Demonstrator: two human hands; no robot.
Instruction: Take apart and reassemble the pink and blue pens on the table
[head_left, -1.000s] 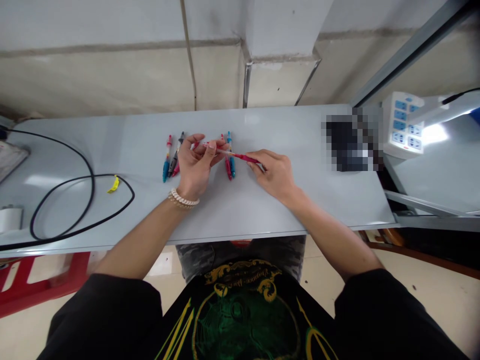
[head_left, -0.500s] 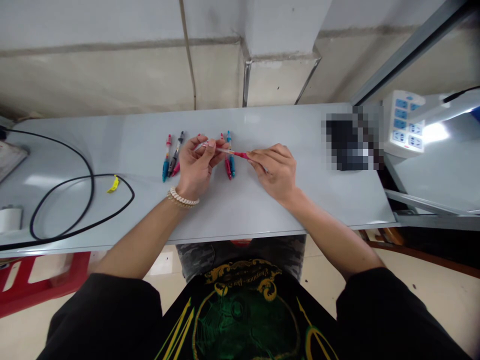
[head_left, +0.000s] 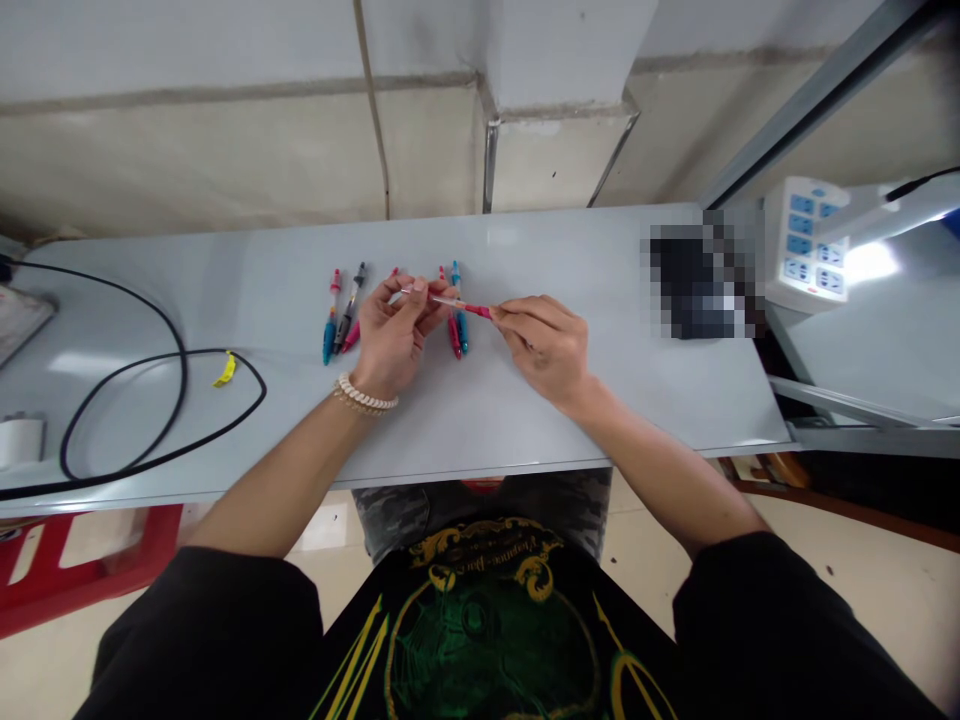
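Between my two hands, above the desk, is a slim pen [head_left: 474, 309] with a clear section and a pink section. My left hand [head_left: 394, 338] pinches its clear part between thumb and fingers. The pink end is gripped by the fingertips of my right hand [head_left: 547, 345]. Behind and beside my left hand lie a blue-and-pink pen [head_left: 330, 325], a black pen [head_left: 349, 310] and a pink pen [head_left: 351, 338], the last partly covered by that hand. Just beyond the held pen, a second pink pen [head_left: 455, 338] and a blue pen [head_left: 463, 335] lie side by side.
A black cable [head_left: 184, 360] with a yellow tag [head_left: 225, 369] loops over the left of the grey desk [head_left: 480, 430]. At the far left sits a white adapter [head_left: 21, 440]. A blurred dark object [head_left: 690, 285] and a white power strip [head_left: 810, 245] are on the right.
My right hand has shifted very slightly down and left, still on the pink end. My left hand keeps its pinch, and the loose pens stay in place.
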